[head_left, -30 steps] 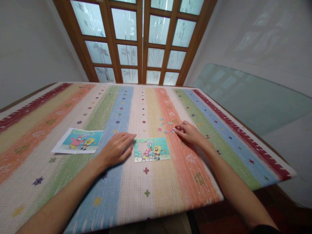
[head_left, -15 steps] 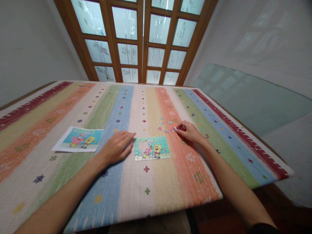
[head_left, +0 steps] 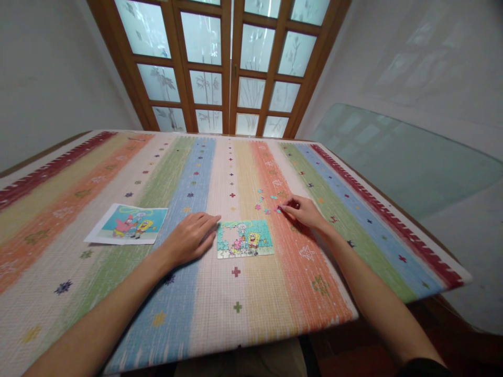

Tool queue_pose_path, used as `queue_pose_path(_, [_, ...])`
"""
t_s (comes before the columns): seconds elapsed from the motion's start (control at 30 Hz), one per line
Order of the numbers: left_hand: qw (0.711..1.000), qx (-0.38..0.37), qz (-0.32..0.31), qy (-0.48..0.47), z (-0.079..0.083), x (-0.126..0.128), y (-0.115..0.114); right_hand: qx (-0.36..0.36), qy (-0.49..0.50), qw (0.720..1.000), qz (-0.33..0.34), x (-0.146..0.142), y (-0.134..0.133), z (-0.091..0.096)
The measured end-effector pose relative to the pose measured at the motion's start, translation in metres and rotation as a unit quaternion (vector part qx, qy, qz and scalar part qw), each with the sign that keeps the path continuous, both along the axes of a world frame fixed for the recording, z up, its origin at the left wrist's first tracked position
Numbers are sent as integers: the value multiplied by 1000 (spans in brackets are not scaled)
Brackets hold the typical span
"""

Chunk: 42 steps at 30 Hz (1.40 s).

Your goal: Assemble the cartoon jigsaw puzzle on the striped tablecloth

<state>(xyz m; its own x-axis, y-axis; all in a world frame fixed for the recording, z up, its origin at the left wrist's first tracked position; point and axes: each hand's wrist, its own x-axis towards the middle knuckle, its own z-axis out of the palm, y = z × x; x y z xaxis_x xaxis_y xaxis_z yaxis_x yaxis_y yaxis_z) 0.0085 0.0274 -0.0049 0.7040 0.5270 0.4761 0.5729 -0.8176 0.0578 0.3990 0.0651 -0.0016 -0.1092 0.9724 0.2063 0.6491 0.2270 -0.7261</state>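
Observation:
A partly assembled jigsaw puzzle (head_left: 257,243) with cartoon characters lies on the striped cloth, with a gap in its upper left where the cloth shows through. My left hand (head_left: 193,235) rests just left of it, fingers stretched out and the index fingertip by its top left corner, holding nothing. Farther right, my right hand (head_left: 297,208) has its thumb and forefinger pinched on a small puzzle piece, mostly covered by the fingertips. Several loose puzzle pieces (head_left: 258,207), turquoise and pink, are scattered just left of those fingers.
On the left lies a creased paper picture (head_left: 129,225) showing the same cartoon figures. A striped tablecloth (head_left: 271,309) covers the table, its near edge close to my body. Behind the table stand wooden doors (head_left: 230,68) with frosted panes; a glass panel (head_left: 408,152) is at the right.
My right hand has shifted very slightly, and the pale piece that showed at its fingertips is now less visible. The left hand and the assembled puzzle stay nearly as they were.

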Motion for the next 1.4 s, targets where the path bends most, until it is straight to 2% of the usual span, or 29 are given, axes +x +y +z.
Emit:
queue_pose_path(0.13, [1000,-27,5,-6,-1,-1,1,-12,57,998,-3,-5,-1,4])
queue_pose_path(0.27, [999,-50,11,-8,-2,-1,2,-40,106,993,31,-22,-4,9])
queue_pose_path(0.53, [999,-47,5,-11,-6,2,0,-55,26,982,180,-90,-28,14])
queue_pose_path(0.67, [999,-51,4,-10,-8,3,0,-52,9,972,229,-111,-36,16])
queue_pose_path(1.03, [998,-56,7,-4,-7,4,-1,-61,4,972,225,-119,-40,11])
queue_pose_path(1.2, [999,-54,9,-5,-9,3,-1,-91,30,972,214,-120,-40,8])
queue_pose_path(1.4, [998,-62,10,-9,-9,4,-1,-59,15,972,226,-119,-40,8])
